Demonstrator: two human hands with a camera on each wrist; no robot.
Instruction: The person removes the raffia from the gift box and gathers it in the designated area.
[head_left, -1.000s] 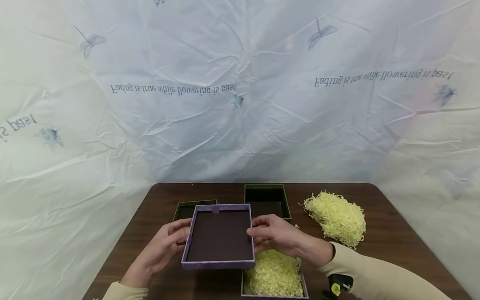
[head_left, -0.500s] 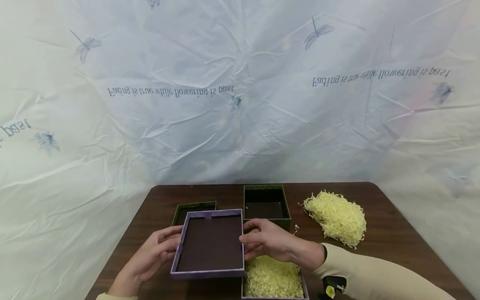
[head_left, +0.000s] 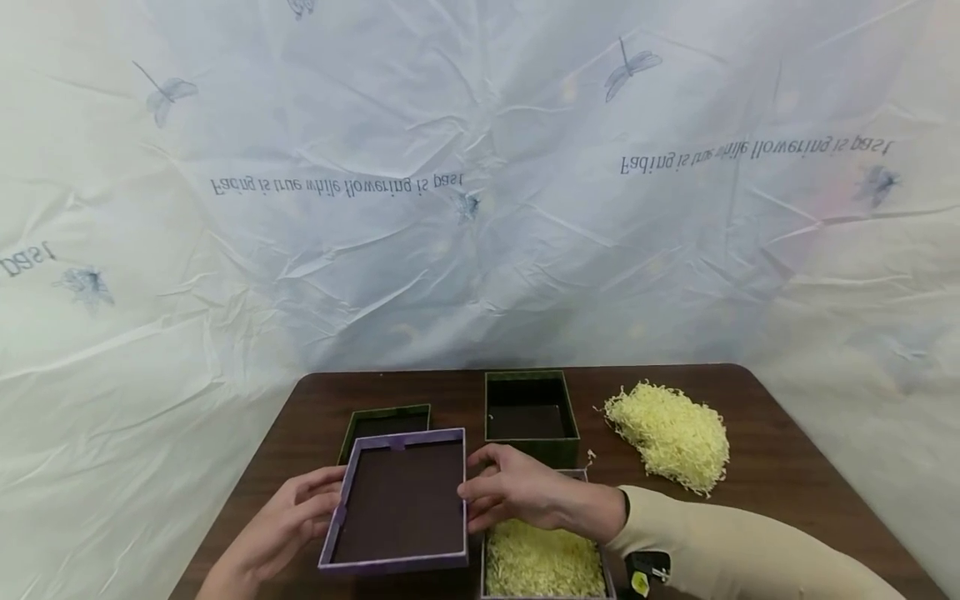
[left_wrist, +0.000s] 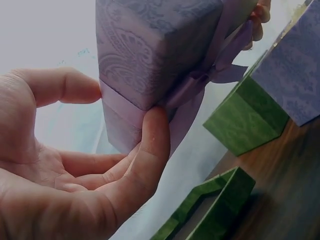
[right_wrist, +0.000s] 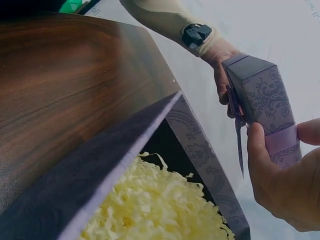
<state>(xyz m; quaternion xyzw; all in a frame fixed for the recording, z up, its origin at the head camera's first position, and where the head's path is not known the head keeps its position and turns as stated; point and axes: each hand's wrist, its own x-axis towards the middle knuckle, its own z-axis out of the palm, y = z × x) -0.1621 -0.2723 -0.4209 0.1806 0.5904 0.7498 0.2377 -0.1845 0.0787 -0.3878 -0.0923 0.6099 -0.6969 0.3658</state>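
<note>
Both hands hold a purple patterned box lid (head_left: 405, 504) above the table, its dark inside turned up towards the head camera. My left hand (head_left: 281, 525) pinches its left side between thumb and fingers. On the opposite side my right hand (head_left: 517, 490) grips the rim with the thumb on the edge. A lilac ribbon with a bow (left_wrist: 205, 77) runs round the lid's outside, seen in the left wrist view. Below the right hand stands a purple box (right_wrist: 200, 142) filled with pale yellow shredded paper (head_left: 543, 560); the right forearm hides part of it.
A deep green box (head_left: 561, 452) stands at the back middle of the brown table (head_left: 787, 492). The green lid (head_left: 390, 411) lies left of it, partly behind the purple lid. At the right is a loose pile of yellow shredded paper (head_left: 671, 437). A printed white sheet (head_left: 480, 275) hangs behind.
The purple lid and both hands have moved left and nearer to the person, tilting slightly. More of the green box's front now shows. The grip of both hands stays the same.
</note>
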